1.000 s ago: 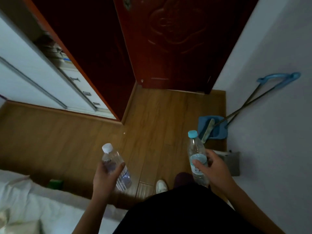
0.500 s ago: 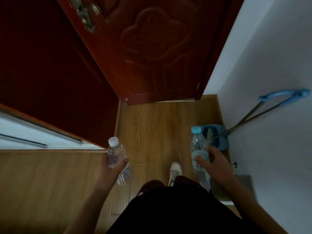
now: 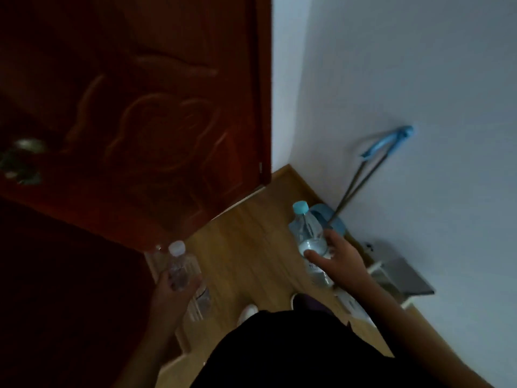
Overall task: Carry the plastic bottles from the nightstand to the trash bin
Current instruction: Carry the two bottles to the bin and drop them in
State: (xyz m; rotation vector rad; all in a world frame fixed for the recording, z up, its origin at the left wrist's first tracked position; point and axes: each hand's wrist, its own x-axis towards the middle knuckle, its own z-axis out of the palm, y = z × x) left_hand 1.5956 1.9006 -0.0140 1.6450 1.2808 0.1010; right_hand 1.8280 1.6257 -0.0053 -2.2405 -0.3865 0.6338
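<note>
My left hand (image 3: 174, 291) grips a clear plastic bottle with a white cap (image 3: 181, 264), held upright at waist height over the wooden floor. In my right hand (image 3: 340, 257) is a second clear bottle with a light blue cap (image 3: 306, 228), also upright and tilted slightly left. Both bottles look nearly empty. No trash bin or nightstand can be made out in this dim, blurred head view.
A dark red wooden door (image 3: 156, 113) fills the upper left, its metal handle (image 3: 22, 161) at the far left. A blue dustpan (image 3: 334, 221) and blue-handled broom (image 3: 389, 144) lean on the white wall. A small grey shelf (image 3: 402, 271) sits by the wall, right of my hand.
I have stepped closer to the door and the view has turned right and tilted. The bed and wardrobe have left the frame. Both hands still hold their bottles.
</note>
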